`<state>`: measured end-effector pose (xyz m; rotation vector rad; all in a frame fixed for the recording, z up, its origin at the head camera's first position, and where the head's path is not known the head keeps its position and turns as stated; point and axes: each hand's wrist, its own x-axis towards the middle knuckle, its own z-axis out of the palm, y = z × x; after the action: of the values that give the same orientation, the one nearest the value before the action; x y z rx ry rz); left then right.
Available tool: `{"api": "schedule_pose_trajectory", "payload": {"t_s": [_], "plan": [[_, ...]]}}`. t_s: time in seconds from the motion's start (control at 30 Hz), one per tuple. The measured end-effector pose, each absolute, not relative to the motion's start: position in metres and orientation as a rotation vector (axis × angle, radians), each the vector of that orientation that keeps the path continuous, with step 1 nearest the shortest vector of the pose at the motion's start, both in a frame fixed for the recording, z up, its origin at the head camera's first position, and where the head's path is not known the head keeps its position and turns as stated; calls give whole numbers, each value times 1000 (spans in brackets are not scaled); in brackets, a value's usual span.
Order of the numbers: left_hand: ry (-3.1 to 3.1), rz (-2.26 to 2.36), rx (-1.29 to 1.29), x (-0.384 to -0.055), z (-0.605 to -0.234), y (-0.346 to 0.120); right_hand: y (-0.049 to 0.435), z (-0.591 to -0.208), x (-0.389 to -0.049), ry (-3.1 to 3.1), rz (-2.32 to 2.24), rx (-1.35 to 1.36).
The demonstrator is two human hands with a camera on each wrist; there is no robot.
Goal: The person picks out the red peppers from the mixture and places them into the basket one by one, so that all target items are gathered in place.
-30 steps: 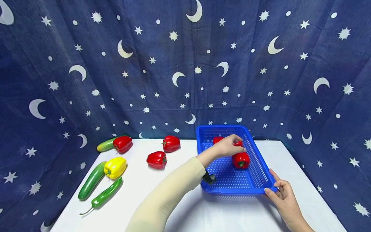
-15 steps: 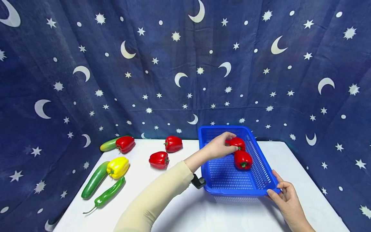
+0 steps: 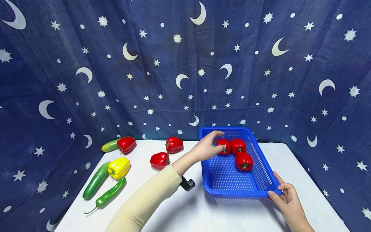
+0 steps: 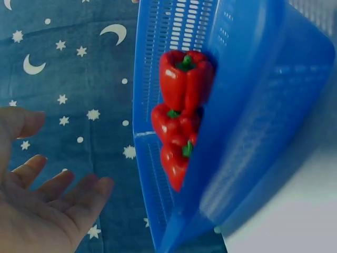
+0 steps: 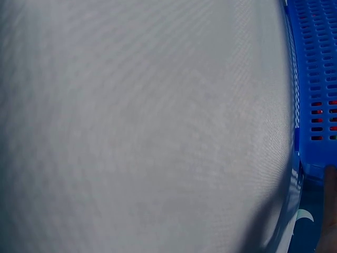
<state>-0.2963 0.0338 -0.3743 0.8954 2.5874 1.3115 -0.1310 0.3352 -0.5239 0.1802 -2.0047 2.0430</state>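
Observation:
My left hand [image 3: 207, 148] is over the left side of the blue plastic basket [image 3: 232, 192], its thumb and fingers spread and nothing between them. In the left wrist view, the open fingers [image 4: 87, 205] stand apart from the peppers. Three red bell peppers lie grouped in the basket: one on the left [image 3: 224, 147], partly behind my fingers, one beside it [image 3: 238, 146], and one nearer the front [image 3: 243, 161]. My right hand [image 3: 287, 199] grips the basket's front right corner, thumb on the rim and fingers around the outer side.
Outside the basket, two red bell peppers [image 3: 174, 145] [image 3: 159, 160] lie mid-table. Farther left are another red pepper [image 3: 126, 145], a yellow-green cucumber [image 3: 109, 145], a yellow bell pepper [image 3: 119, 168], a green cucumber [image 3: 97, 180] and a long green chili [image 3: 110, 193]. A starry curtain [image 3: 162, 80] hangs behind.
My left hand has let go of a red bell pepper in the basket and drawn back to the left, uncovering the peppers there. The right hand keeps its grip on the corner.

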Motion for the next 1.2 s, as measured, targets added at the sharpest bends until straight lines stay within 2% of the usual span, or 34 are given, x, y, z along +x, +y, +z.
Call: {"api": "schedule_pose_trajectory", "payload": {"t_s": [0.37,0.83,1.2], "plan": [[2636,1377,897,-296,-382,-3,337,-524,-129,-2023,2035,113],[2731,1432,795,-287,-401,-61,334,-527,-130,-1942,2055,226],[2810,1426,654,-274,-412,-112,334,-525,-129,-1986,2039,193]]}}
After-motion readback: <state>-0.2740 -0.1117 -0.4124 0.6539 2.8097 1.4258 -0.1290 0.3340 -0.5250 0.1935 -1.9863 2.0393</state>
